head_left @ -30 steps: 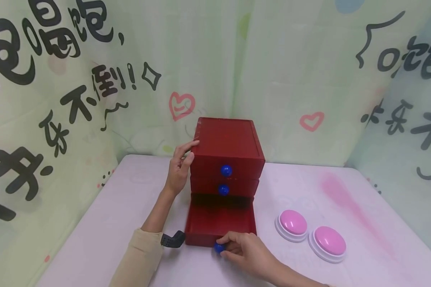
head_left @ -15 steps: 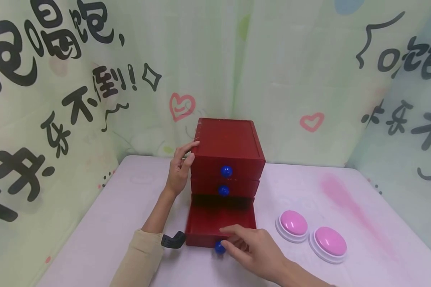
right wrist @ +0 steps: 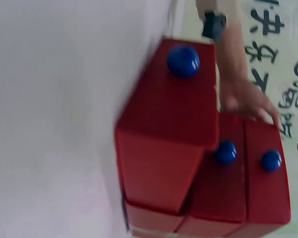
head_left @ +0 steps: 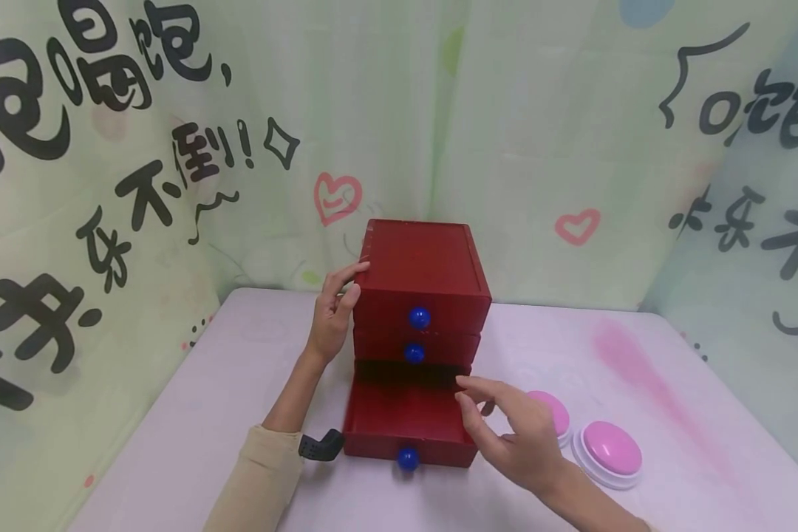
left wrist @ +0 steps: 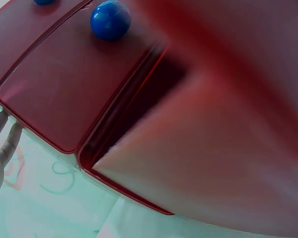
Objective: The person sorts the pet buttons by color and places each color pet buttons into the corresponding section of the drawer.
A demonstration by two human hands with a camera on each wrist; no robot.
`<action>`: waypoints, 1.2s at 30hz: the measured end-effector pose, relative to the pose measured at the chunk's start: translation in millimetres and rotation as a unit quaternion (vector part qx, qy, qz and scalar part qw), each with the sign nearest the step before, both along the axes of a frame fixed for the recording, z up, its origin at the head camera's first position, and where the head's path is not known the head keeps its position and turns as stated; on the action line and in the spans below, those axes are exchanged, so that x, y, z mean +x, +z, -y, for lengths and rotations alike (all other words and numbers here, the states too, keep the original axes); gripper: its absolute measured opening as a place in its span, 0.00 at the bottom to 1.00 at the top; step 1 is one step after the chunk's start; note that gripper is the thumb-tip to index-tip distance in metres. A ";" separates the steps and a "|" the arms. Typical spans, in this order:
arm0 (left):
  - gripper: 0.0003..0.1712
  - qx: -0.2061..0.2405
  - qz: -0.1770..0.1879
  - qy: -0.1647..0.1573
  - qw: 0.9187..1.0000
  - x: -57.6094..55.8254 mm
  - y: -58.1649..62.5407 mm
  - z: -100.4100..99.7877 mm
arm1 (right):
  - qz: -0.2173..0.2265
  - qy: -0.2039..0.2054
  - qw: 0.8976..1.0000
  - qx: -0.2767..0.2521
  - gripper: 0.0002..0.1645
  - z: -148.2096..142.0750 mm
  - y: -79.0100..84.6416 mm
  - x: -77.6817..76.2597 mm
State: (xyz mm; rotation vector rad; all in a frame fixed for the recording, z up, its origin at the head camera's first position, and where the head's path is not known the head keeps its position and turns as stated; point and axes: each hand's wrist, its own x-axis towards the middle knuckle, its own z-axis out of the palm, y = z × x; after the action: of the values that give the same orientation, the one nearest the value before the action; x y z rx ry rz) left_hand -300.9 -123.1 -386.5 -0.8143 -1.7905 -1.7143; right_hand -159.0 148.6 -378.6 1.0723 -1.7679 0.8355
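Observation:
A red drawer box [head_left: 425, 258] with blue ball knobs stands mid-table. Its bottom drawer [head_left: 406, 406] is pulled out and looks bare inside; the blue knob [head_left: 408, 459] on its front is free of any hand. The two upper drawers are closed. My left hand [head_left: 332, 314] rests against the box's upper left side, fingertips at the top edge; in the left wrist view its fingers [left wrist: 9, 141] touch that side. My right hand [head_left: 515, 425] hovers by the drawer's right side, thumb and index finger apart, holding nothing. The right wrist view shows the drawer front [right wrist: 173, 99] from the side.
Two pink push buttons with white bases stand right of the box; the front button [head_left: 612, 448] shows fully, the rear button [head_left: 553, 414] is partly behind my right hand. A black wrist mount [head_left: 321, 445] juts from my left wrist beside the drawer. A printed curtain [head_left: 505, 148] surrounds the table.
My right hand has let go of the bottom drawer's knob and moved up and right, over the drawer's right edge. The left hand and the drawer have stayed put.

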 end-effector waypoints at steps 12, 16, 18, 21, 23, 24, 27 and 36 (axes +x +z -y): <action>0.25 0.005 0.011 0.001 1.000 0.4 -0.1 -0.4 | -0.150 -0.059 0.984 -0.079 0.23 -14.3 26.0 -16.5; 0.25 0.008 0.008 -0.001 1.000 0.8 0.3 -0.5 | -0.183 -0.065 0.977 -0.088 0.23 -16.9 28.2 -19.8; 0.25 0.008 0.005 -0.003 1.000 0.0 -0.2 -0.5 | -0.200 -0.069 0.974 -0.080 0.22 -19.9 28.0 -21.7; 0.25 0.009 0.003 -0.006 1.000 -0.6 -0.6 -0.4 | -0.223 -0.075 0.970 -0.054 0.21 -25.6 26.1 -24.7; 0.25 0.007 0.003 -0.005 1.000 -0.5 -0.4 -0.5 | -0.237 -0.078 0.968 -0.039 0.20 -29.5 24.4 -26.9; 0.25 0.007 0.004 -0.004 1.000 -0.3 -0.3 -0.5 | -0.241 -0.078 0.967 -0.032 0.20 -31.4 23.3 -27.9; 0.25 0.004 0.004 -0.002 1.000 0.5 0.2 -0.5 | -0.232 -0.082 0.969 -0.012 0.20 -38.6 17.8 -30.3; 0.26 0.003 0.011 -0.002 1.000 2.2 1.1 -0.2 | -0.005 -0.092 0.995 0.027 0.24 -67.6 -12.5 -34.9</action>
State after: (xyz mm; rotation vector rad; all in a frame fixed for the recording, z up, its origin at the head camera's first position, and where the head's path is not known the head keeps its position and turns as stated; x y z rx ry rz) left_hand -298.6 -122.9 -385.4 -0.7991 -1.7975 -1.7367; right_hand -193.9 216.2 -391.1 0.9284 -1.8572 0.6712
